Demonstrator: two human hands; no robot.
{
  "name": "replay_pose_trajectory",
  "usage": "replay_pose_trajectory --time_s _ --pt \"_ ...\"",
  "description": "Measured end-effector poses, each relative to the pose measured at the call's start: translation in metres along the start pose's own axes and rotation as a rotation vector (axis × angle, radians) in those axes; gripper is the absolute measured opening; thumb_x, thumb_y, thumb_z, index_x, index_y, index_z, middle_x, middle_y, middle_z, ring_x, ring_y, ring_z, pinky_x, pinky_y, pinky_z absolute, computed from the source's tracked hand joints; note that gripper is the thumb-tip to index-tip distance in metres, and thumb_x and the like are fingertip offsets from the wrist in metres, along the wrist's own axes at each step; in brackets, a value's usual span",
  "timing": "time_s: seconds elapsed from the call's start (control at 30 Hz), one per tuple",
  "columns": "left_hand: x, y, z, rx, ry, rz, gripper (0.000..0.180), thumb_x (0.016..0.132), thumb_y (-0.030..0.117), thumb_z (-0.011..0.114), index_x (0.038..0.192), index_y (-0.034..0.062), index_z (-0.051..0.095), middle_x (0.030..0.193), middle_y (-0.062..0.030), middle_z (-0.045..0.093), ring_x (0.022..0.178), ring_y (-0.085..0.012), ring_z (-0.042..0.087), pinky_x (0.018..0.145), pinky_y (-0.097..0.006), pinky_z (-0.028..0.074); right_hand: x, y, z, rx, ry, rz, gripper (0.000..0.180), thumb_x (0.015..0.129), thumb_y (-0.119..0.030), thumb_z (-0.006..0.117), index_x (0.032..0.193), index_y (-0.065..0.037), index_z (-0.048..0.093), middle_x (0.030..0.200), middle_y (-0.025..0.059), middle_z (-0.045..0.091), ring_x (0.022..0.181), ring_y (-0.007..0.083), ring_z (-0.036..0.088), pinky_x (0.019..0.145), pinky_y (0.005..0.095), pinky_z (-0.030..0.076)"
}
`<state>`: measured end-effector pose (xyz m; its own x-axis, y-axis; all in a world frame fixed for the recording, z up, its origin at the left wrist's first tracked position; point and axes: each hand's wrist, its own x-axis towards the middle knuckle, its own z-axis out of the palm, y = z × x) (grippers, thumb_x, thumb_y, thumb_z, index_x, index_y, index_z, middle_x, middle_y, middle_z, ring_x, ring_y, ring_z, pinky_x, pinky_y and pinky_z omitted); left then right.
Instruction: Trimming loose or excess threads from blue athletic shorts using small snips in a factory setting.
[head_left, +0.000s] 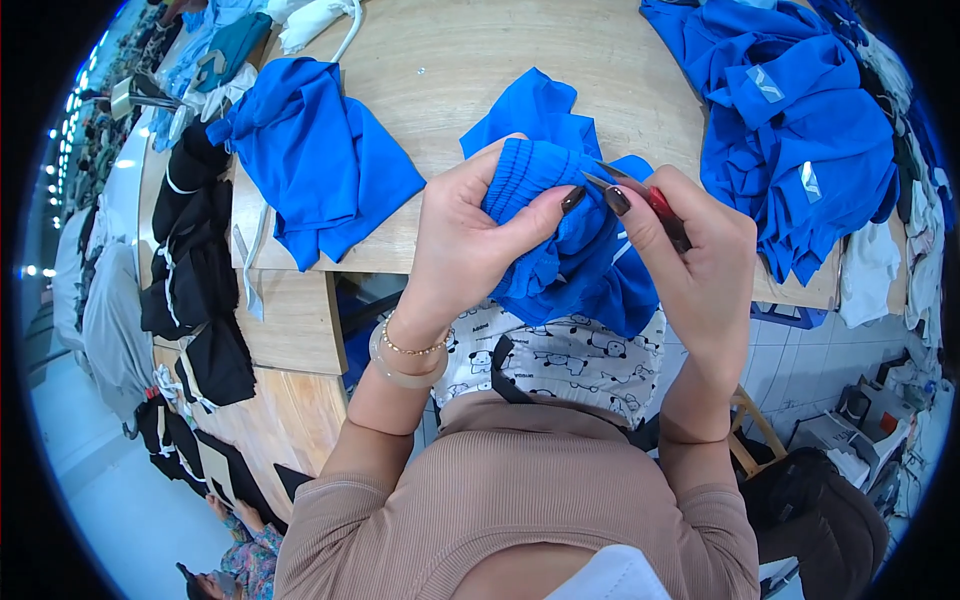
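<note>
- Blue garment (585, 285): bunched between both hands, over the worktop's (450, 60) near edge and the lap. Gathered elastic band (525, 172) on top, facing up.
- Left hand (470, 240): grip clamped on the garment, thumb pressing the band's near side, fingers mostly hidden behind.
- Right hand (695, 255): grip closed around red-handled snips (657, 202), at the garment's right side.
- Key relation: snips' long axis slants up-left out of the right grip; tips point at the fabric just beside the left thumb. Work lies left of the right grip.
- Blades look slightly parted. Tip contact with cloth: can't tell.
</note>
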<state>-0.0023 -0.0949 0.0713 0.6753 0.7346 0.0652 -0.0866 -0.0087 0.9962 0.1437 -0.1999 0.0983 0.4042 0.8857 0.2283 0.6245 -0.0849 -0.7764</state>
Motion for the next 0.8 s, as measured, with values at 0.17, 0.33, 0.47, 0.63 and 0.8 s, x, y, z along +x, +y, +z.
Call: replay_pose_trajectory --time_s 0.17,0.33,0.47,0.63,0.8 --pt "-0.0007 -0.0003 0.0005 0.039 0.009 0.009 0.010 0.082 0.001 0.065 0.092 0.0006 0.064 0.074 0.0037 0.058 0.063 -0.0003 0.047 0.054 -0.015 0.038 0.0006 -0.0002 0.0014 -0.012 0.009 0.003 0.024 0.085 -0.018 0.064 0.072 -0.001 0.055 0.057 0.0105 0.047 0.046 0.0188 0.041 0.043 0.0284 0.032" --pt "-0.0006 -0.0004 0.0000 0.053 0.013 0.019 0.009 0.081 0.001 0.065 0.090 0.0003 0.064 0.075 0.0031 0.058 0.063 -0.0005 0.047 0.054 -0.016 0.038 0.0003 -0.0009 0.0027 -0.014 0.017 0.004 0.023 0.084 -0.019 0.065 0.072 -0.001 0.055 0.056 0.0106 0.048 0.046 0.0195 0.042 0.043 0.0287 0.032" --pt "-0.0013 0.0029 0.0004 0.067 0.004 0.025 0.010 0.081 0.001 0.065 0.090 0.0000 0.064 0.076 0.0022 0.059 0.065 -0.0011 0.049 0.056 -0.016 0.040 0.0008 -0.0010 0.0027 -0.012 0.020 -0.007 0.024 0.084 -0.019 0.065 0.072 -0.001 0.055 0.056 0.0099 0.048 0.046 0.0185 0.041 0.043 0.0284 0.031" --pt "-0.0013 0.0016 0.0046 0.043 0.023 0.042 0.010 0.081 0.002 0.066 0.090 -0.0001 0.064 0.076 0.0017 0.059 0.066 -0.0017 0.051 0.057 -0.017 0.041 -0.0007 0.0001 0.0022 0.049 0.009 0.000 0.025 0.085 -0.018 0.065 0.071 -0.001 0.055 0.054 0.0088 0.044 0.045 0.0161 0.038 0.042 0.0277 0.030" --pt "-0.0016 0.0017 0.0019 0.059 0.017 0.013 0.009 0.080 0.001 0.066 0.090 -0.0003 0.064 0.076 0.0022 0.058 0.064 -0.0014 0.049 0.055 -0.016 0.039 -0.0015 0.0006 0.0012 0.023 0.009 0.007 0.025 0.085 -0.019 0.065 0.071 0.000 0.054 0.053 0.0090 0.044 0.045 0.0164 0.038 0.042 0.0278 0.029"
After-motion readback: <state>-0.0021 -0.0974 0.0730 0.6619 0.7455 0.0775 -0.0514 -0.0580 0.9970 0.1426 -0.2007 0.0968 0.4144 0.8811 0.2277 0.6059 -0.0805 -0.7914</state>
